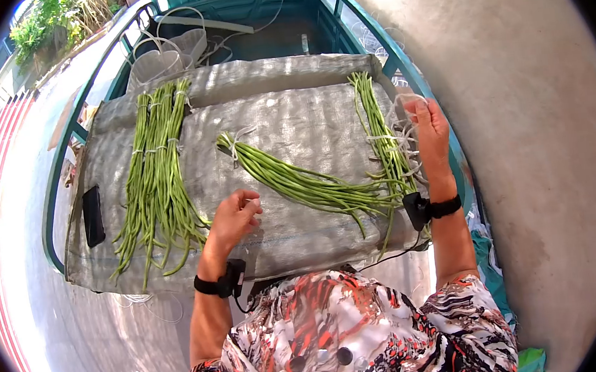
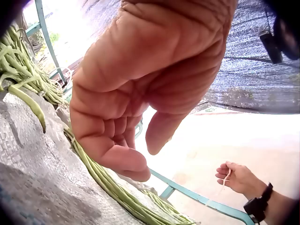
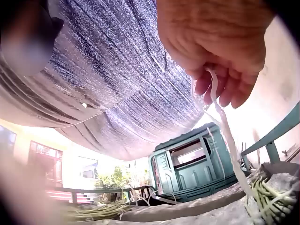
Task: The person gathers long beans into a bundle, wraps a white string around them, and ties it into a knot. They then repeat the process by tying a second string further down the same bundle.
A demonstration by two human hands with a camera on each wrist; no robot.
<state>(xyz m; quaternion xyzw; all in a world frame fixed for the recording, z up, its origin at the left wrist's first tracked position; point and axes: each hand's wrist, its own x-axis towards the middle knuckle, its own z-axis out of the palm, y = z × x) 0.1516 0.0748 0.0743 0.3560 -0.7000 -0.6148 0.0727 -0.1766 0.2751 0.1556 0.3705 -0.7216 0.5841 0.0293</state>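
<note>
In the head view my right hand (image 1: 432,132) is raised over the right edge of the sheet, pinching a white tie strip; in the right wrist view the strip (image 3: 227,131) hangs from the fingers. My left hand (image 1: 234,221), fingers loosely bent and holding nothing, hovers over the sheet near its front. Between the hands a bundle of long green beans (image 1: 297,179) lies slantwise, tied near its left end. Under the right hand is another bean bundle (image 1: 376,122) with white strips on it.
Several tied bean bundles (image 1: 156,149) lie at the left, beside a black phone (image 1: 93,216). The grey woven sheet (image 1: 270,110) lies across a teal cart with side rails (image 1: 50,215). White baskets (image 1: 154,66) stand behind.
</note>
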